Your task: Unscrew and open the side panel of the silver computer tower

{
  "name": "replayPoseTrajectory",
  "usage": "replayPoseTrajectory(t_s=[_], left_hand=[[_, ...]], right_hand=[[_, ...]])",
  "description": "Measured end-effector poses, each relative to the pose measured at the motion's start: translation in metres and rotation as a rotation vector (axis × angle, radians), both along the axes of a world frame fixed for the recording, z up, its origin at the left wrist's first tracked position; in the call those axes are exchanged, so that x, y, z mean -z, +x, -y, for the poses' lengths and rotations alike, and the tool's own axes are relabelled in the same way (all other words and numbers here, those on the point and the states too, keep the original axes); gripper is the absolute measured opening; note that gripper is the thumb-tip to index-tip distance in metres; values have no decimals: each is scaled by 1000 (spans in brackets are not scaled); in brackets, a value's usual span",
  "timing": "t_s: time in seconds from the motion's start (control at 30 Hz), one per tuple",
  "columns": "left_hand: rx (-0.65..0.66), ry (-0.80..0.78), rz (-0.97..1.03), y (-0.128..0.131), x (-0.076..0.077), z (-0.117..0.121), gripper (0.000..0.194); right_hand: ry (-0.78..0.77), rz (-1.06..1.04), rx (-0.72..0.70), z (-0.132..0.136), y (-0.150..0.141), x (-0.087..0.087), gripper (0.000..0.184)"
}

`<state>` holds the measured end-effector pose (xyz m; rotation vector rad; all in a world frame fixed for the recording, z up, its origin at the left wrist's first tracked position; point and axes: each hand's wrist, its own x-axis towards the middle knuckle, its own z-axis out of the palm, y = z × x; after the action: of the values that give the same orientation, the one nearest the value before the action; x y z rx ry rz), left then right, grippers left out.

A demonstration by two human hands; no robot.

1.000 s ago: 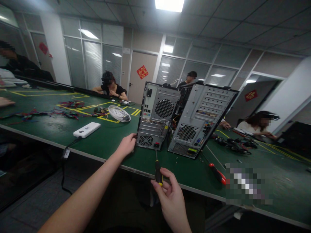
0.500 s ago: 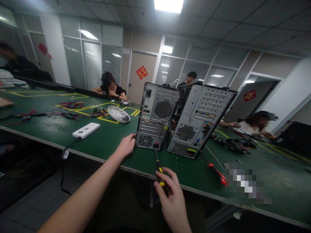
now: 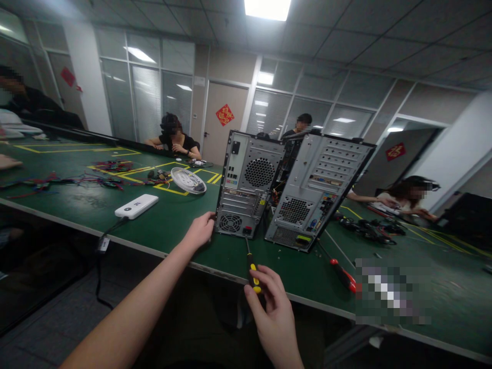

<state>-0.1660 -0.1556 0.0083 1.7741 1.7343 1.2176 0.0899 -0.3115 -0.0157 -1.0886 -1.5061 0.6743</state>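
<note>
Two computer cases stand side by side with their rear panels facing me. At the lower left edge of the left computer case point(image 3: 239, 207), my left hand point(image 3: 200, 230) grips its side, the fingertips partly hidden. My right hand point(image 3: 274, 312) pinches the handle of a black and yellow screwdriver point(image 3: 252, 269) between thumb and fingers. Its shaft points up to the bottom edge of the left case, near the red switch and power socket; I cannot tell just where the tip sits. The right computer case point(image 3: 294, 225) leans slightly, with its ports and vents showing.
A red and black screwdriver point(image 3: 344, 277) lies to the right, beside a blurred-out patch. On the left are a white power bank point(image 3: 136, 206) with a black cable, a white round cover point(image 3: 188, 180) and wire bundles. Black cables point(image 3: 371, 228) lie right. Several people sit around the green table point(image 3: 180, 205).
The screwdriver handle has turned, so its yellow stripes show differently. The fingers of my right hand have shifted around it. My left hand and both cases have stayed put.
</note>
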Motion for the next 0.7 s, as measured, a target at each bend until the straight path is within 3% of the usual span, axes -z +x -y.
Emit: replayPoseTrajectory(t_s=[0.23, 0.37, 0.7], left_hand=[[-27, 12, -23, 2, -3, 3, 43], [-29, 19, -10, 2, -3, 2, 42], [-10, 11, -14, 1, -2, 2, 44]], right_hand=[[-6, -43, 15, -2, -3, 4, 40], [-102, -138, 0, -3, -6, 8, 52], [-223, -303, -130, 2, -12, -1, 51]])
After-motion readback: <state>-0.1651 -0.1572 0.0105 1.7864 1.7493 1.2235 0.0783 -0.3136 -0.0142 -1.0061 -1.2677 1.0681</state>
